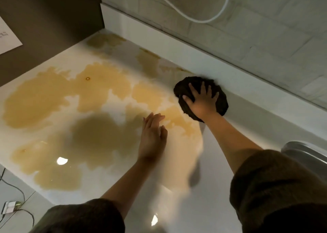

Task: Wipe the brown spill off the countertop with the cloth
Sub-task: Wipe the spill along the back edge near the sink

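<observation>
A wide brown spill [58, 98] covers most of the white countertop [221, 170], from the left edge to the middle, with fainter patches near the back corner. A dark bunched cloth [222, 103] lies at the back of the counter against the low white upstand. My right hand [201, 101] presses flat on the cloth, fingers spread. My left hand [153, 137] hovers or rests with straight fingers at the right edge of the spill, holding nothing.
A tiled wall [247, 29] with a white cable [198, 19] rises behind the counter. A brown side panel [44, 20] closes off the left. A metal round object [307, 153] sits at the right edge. Cables and a plug [10, 206] lie on the floor below.
</observation>
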